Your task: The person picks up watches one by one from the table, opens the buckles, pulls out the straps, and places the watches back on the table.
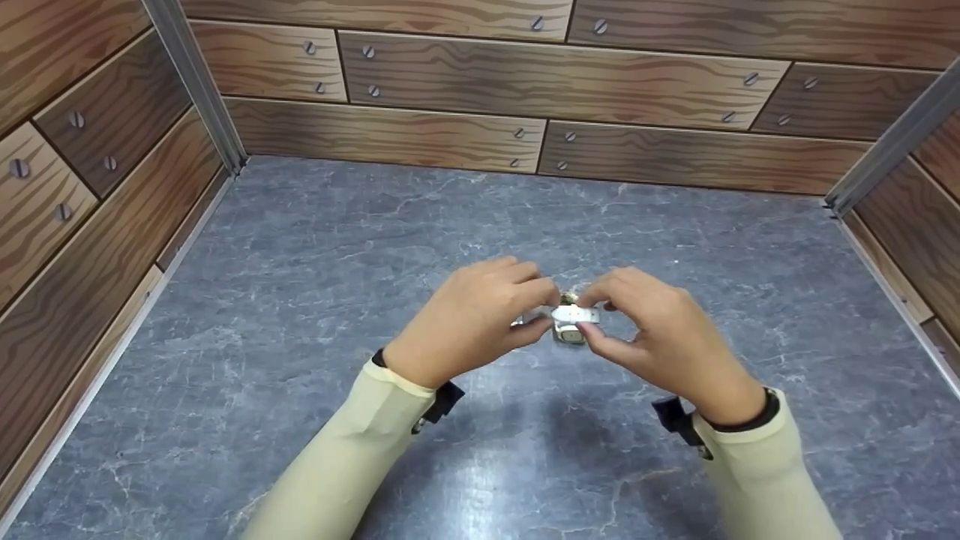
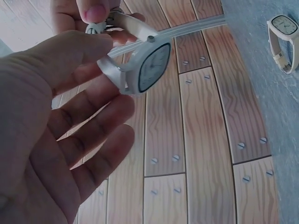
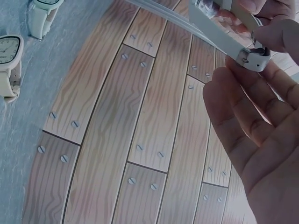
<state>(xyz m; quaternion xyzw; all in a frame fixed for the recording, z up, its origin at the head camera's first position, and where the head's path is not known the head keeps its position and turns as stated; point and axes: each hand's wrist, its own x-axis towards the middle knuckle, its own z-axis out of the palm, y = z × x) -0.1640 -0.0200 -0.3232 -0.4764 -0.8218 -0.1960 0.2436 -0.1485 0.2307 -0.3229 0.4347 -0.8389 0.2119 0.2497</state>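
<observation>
Here, hands (image 1: 484, 322) (image 1: 660, 334) pinching white watch (image 2: 152, 65), more watches (image 3: 9, 49) below

Head view: we see white watch strap (image 1: 576, 315), near centre; blue-grey marbled tabletop (image 1: 337, 247); brown wood-grain wall (image 1: 480, 75), top; cream sleeves (image 1: 349, 442), bottom

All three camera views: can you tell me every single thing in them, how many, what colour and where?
Tabletop: 1, grey-blue with pale veins, under everything
Held watch: 1, white, lifted above the tabletop
Other watches: 2, pale, on the tabletop
Walls: 3, brown wood pattern, back, left and right
Screw heads: many, grey, on the walls
Posts: 2, grey, back corners
Wrist gadgets: 2, black, one at each wrist
Sleeves: 2, pale yellow, on both arms
Left hand: 1, bare, pinching the held watch
Right hand: 1, bare, pinching it too
</observation>
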